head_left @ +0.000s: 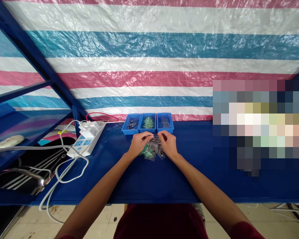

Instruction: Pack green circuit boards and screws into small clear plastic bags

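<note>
My left hand (140, 144) and my right hand (168, 143) meet near the middle of the blue table, fingers pinched. Between their fingertips is a small clear plastic bag (154, 140) with dark metal pieces showing through; its top edge is partly hidden by the fingers. Below it lie more small clear bags, some with green contents (147, 153) and some with dark metal bits (160, 152). Just beyond my hands stand three blue bins side by side: the left bin (125, 128) holds metal screw-like pieces, the middle bin (147, 130) green packets, the right bin (165, 130) small greyish pieces.
A white power strip (91, 144) with plugged-in adapters and loose white cables (61, 176) lies on the left of the blue table (151, 186). A striped plastic sheet (149, 63) hangs behind. Blue frame bars (40, 54) rise at left. The right side is pixelated.
</note>
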Motion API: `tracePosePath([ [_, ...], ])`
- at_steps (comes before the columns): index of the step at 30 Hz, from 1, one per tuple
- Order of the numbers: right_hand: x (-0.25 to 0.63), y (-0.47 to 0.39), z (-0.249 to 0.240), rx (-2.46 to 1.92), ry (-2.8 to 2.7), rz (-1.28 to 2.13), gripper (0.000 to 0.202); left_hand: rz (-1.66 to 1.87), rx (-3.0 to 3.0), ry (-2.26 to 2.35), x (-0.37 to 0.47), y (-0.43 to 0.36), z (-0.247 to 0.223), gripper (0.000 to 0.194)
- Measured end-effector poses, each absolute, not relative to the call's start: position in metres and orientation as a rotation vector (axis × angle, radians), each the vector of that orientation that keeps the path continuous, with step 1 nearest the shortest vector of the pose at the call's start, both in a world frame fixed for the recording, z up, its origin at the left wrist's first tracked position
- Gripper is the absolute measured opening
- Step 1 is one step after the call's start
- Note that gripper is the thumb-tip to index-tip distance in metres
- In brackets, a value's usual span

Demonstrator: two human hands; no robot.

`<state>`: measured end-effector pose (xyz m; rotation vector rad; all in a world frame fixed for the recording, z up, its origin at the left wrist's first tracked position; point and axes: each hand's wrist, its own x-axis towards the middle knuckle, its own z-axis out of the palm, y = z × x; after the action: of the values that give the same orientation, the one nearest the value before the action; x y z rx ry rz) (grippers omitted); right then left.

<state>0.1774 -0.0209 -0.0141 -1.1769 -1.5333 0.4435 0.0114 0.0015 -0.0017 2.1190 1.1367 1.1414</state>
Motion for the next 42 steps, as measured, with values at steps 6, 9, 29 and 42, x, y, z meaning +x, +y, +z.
tracePosePath([
  [6,0.1778,-0.0213,-0.0127,-1.188,-1.513,0.451,0.031,1.165,2.109,1.080,0.0107,0.0044,-0.0019,0.032],
  [9,0.1776,-0.0205,-0.0136,-1.163,-1.529,0.464,0.028,1.091,2.076,1.083,0.0115,0.0028,-0.0005,0.029],
  [29,0.1759,-0.0169,-0.0199,-1.131,-1.672,0.453,0.024,1.288,1.960,1.206,0.0143,-0.0009,-0.0012,0.024],
  [42,0.1756,-0.0181,-0.0172,-1.120,-1.554,0.590,0.027,1.280,1.809,1.107,0.0164,0.0032,-0.0057,0.028],
])
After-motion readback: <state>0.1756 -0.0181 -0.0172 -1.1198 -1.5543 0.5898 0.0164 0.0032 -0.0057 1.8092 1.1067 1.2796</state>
